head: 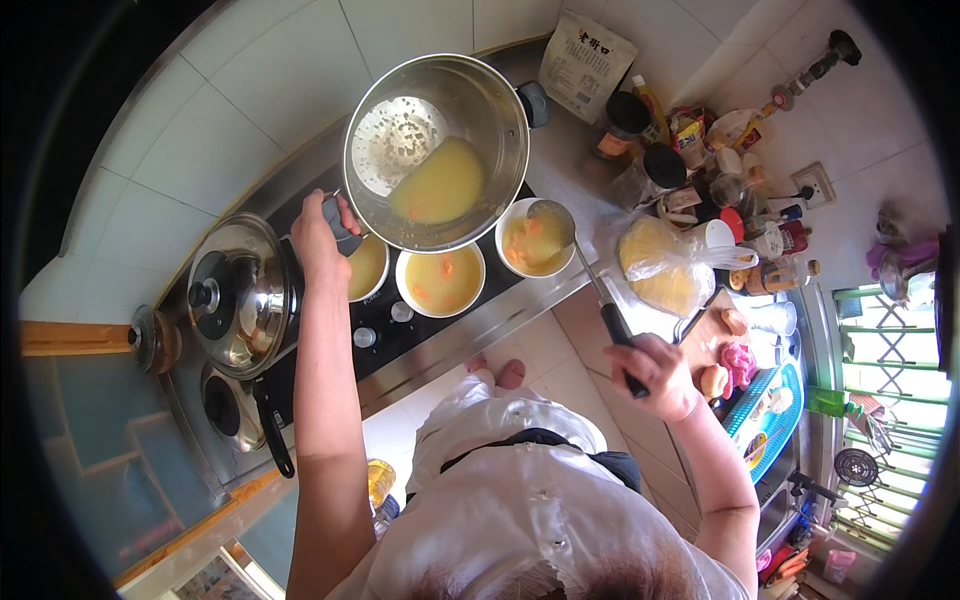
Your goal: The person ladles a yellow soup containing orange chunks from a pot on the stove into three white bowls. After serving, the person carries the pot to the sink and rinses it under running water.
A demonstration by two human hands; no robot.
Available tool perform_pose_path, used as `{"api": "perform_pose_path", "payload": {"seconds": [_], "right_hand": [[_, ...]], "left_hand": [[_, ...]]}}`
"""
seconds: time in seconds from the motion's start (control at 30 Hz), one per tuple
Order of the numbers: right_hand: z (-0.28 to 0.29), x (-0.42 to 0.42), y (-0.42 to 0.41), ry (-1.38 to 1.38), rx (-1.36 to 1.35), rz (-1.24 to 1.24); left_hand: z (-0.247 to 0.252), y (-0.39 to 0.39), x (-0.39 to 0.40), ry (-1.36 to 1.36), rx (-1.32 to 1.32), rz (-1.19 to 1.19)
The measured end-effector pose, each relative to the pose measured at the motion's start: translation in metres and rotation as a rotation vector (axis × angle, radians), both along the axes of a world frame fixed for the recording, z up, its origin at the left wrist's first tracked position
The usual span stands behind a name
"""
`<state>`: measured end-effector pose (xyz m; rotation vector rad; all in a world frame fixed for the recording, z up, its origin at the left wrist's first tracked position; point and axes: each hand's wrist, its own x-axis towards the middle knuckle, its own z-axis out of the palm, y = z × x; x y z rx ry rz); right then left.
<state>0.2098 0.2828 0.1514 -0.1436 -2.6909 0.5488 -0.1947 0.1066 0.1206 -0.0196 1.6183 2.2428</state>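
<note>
My left hand (321, 229) grips one side handle of a large steel pot (480, 97), which is tilted. Yellow soup (442, 184) has pooled at the low side of the pot, and part of its bottom shows bare. In my right hand (656, 375) is the black handle of a ladle (555, 225). The ladle's bowl is over the right white bowl (501, 259), which holds soup with orange pieces. A middle white bowl (442, 281) of similar soup stands beside it. The left white bowl (367, 270) is partly hidden by the pot and my hand.
A lidded steel pot (240, 292) and a smaller lidded pan (225, 409) are at the left. Jars (626, 124) and bottles crowd the right corner. A plastic bag of yellow food (664, 266) lies near my right hand, beyond it a blue basket (769, 427).
</note>
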Motion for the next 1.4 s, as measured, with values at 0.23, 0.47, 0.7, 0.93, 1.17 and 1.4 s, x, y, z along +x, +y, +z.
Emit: {"api": "perform_pose_path", "payload": {"seconds": [0.23, 0.47, 0.7, 0.93, 1.17, 1.4], "right_hand": [[-0.003, 0.021, -0.005, -0.046, 0.083, 0.13], [0.019, 0.019, -0.003, 0.067, -0.924, -0.566], [0.059, -0.012, -0.006, 0.191, -0.988, -0.496], [0.0, -0.135, -0.012, 0.174, -0.261, 0.025], [-0.009, -0.16, -0.037, -0.012, -0.136, 0.096], [0.018, -0.183, -0.041, 0.054, -1.285, -0.44]], "left_hand": [[-0.004, -0.003, -0.01, -0.003, 0.005, -0.019], [-0.01, -0.007, -0.014, -0.015, 0.012, -0.04], [-0.004, -0.003, -0.005, -0.008, 0.005, -0.029], [0.001, -0.001, 0.003, -0.025, -0.001, -0.022], [0.003, -0.003, 0.007, -0.022, 0.053, -0.029], [0.005, -0.002, 0.006, -0.023, 0.042, -0.001]]}}
